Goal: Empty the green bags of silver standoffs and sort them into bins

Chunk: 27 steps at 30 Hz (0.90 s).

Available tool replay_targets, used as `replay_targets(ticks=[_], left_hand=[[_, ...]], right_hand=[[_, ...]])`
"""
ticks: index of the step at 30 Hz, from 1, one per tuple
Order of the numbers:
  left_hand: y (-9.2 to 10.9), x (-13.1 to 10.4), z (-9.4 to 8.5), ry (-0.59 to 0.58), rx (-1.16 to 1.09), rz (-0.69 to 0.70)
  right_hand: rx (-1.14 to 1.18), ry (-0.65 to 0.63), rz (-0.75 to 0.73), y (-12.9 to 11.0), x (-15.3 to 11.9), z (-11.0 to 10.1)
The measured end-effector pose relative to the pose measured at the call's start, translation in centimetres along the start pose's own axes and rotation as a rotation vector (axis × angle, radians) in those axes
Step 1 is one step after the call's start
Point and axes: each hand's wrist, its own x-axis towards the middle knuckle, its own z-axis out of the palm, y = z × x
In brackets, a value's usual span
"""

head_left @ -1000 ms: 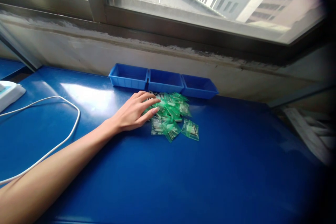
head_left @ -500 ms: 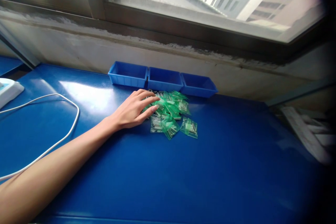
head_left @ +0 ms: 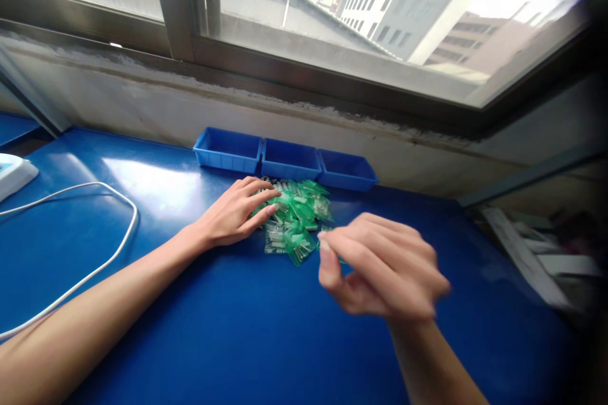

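My left hand (head_left: 240, 212) lies open at the left side of a pile of small plastic bags (head_left: 301, 209), its fingers stretched over the nearest bags. The bags are clear and green, with thin metallic and white pieces inside. My right hand (head_left: 380, 266) hovers at the right front of the pile, smeared a little by motion. Its thumb and forefinger are pinched together; anything between them is too small or hidden to make out. Behind those fingers a single bag (head_left: 327, 234) is mostly covered.
Three blue bins stand in a row behind the pile: a left bin (head_left: 228, 150), a middle bin (head_left: 291, 161) and a right bin (head_left: 346, 171). A white cable (head_left: 128, 228) curves across the blue table (head_left: 228, 342) from a white device (head_left: 16, 176). A window (head_left: 304, 6) rises behind.
My right hand has come into view from the lower right, reaching beside the pile. My left hand stays on the bags. The view has tilted slightly upward.
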Motion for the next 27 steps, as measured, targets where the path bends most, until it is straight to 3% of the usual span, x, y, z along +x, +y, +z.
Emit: replay_targets(ticks=[3,6,14,20,24,27], left_hand=[[0.1,0.1,0.0,-0.008,0.005,-0.003],[0.1,0.1,-0.1,-0.038,0.004,-0.019],[0.4,-0.1,-0.5,-0.022,-0.050,-0.058],[1.6,1.8,-1.0,0.074,-0.087,-0.073],[2.3,4.2,-0.6,0.043,-0.076,-0.115],[2.7,5.7,0.1,0.020,-0.094,-0.178]], right_hand=[[-0.156,0.063,0.010,4.0,-0.4,2.7],[-0.201,0.072,0.272,6.4,-2.1,3.7],[0.016,-0.128,0.652,9.1,-2.6,5.1],[0.094,-0.246,0.707,10.3,-1.7,6.0],[0.105,-0.071,0.644,10.5,-1.9,5.9],[0.283,0.173,0.747,10.3,-2.0,5.6]])
